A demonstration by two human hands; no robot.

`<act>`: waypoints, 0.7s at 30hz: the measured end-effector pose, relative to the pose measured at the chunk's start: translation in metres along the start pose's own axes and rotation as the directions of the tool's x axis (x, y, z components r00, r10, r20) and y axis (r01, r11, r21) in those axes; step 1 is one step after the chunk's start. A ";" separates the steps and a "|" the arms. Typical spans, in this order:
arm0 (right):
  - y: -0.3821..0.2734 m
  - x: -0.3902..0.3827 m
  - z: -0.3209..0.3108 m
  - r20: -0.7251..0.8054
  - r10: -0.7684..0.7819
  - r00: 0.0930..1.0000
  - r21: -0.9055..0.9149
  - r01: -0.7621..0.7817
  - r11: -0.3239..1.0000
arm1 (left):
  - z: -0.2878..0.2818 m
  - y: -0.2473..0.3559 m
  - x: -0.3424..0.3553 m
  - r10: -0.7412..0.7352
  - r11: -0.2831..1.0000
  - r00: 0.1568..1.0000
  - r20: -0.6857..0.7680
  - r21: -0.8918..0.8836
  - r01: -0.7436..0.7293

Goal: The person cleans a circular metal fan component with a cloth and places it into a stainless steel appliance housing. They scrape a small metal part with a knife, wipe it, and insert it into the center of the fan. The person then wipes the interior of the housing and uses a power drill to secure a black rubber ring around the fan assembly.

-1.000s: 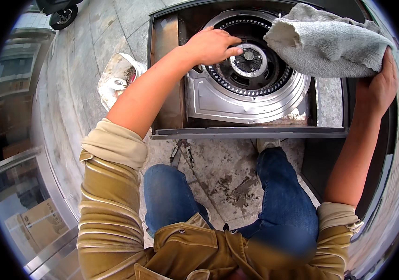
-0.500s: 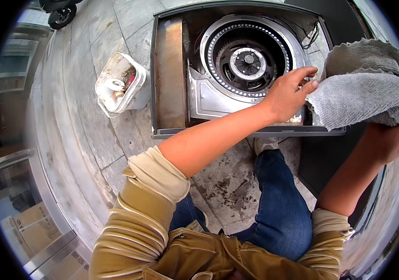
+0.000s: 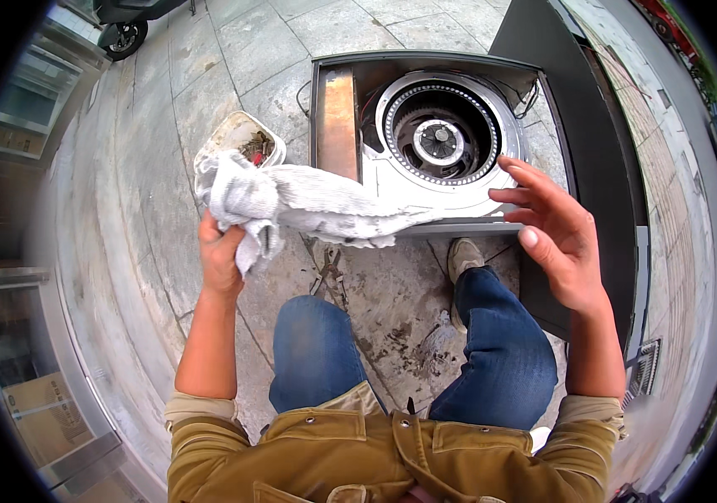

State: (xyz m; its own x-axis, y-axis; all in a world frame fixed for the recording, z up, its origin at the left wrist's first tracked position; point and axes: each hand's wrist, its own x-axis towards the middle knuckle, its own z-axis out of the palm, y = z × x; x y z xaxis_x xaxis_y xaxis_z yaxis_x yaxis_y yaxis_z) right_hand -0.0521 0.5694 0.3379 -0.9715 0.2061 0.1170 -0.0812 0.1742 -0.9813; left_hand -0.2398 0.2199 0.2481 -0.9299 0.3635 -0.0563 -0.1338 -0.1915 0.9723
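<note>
My left hand (image 3: 222, 261) is closed around the bunched end of a pale grey rag (image 3: 316, 197). The rag trails rightward, across the front left of an opened range hood (image 3: 467, 226). Fingers apart and holding nothing, my right hand (image 3: 566, 239) hovers at the hood's front right. Inside the hood sits a silver round fan housing (image 3: 400, 178) with a dark fan wheel (image 3: 440, 141) in it. A brownish metal panel (image 3: 339, 126) runs along the hood's left side. The rag covers part of the housing and the front edge.
A white bucket (image 3: 218, 138) with small parts inside stands left of the hood, partly behind the rag. A tall dark panel (image 3: 597, 159) rises on the right. What looks like pliers (image 3: 330, 270) lies on the paving near my knees. A scooter wheel (image 3: 126, 38) shows far left.
The rag has gone from my right hand to my left and swung from the far right to the left. My left hand has drawn back left; my right hand has opened and moved inward.
</note>
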 end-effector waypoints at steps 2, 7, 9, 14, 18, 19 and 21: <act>0.002 -0.037 -0.036 -0.261 -0.007 0.965 -0.060 -0.009 0.998 | -0.067 0.013 -0.004 0.112 0.928 0.987 -0.113 0.368 -0.063; -0.006 -0.150 -0.078 -0.735 -0.073 0.674 -0.169 -0.077 0.983 | -0.130 0.023 -0.030 -0.005 -0.358 0.996 -0.090 0.930 0.082; -0.010 -0.188 -0.089 -0.832 -0.087 0.548 -0.163 -0.093 0.982 | -0.119 0.006 -0.014 0.062 -0.276 0.997 0.037 0.961 -0.019; -0.009 -0.307 -0.108 -0.950 -0.125 0.285 -0.187 -0.199 0.962 | 0.042 -0.030 0.013 0.097 0.095 0.739 0.667 0.733 -0.674; 0.032 -0.440 -0.099 -0.996 -0.065 0.060 -0.084 -0.438 0.895 | 0.127 -0.076 0.020 -0.221 -0.030 0.651 0.726 0.662 -0.749; 0.042 -0.479 -0.090 -0.999 -0.042 -0.004 -0.034 -0.506 0.862 | 0.136 -0.091 0.019 -0.265 -0.066 0.618 0.740 0.625 -0.778; 0.055 -0.542 -0.053 -0.981 0.125 -0.149 0.194 -0.678 0.709 | 0.139 -0.108 0.020 -0.336 -0.130 0.617 0.712 0.614 -0.779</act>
State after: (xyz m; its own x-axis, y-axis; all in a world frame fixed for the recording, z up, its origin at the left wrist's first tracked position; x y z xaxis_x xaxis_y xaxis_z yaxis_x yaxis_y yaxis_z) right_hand 0.4823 0.5183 0.2285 0.3533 0.9355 0.0092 0.5579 -0.2028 -0.8048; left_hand -0.1968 0.3744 0.1736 -0.2850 0.9375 -0.1999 0.9518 0.3015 0.0569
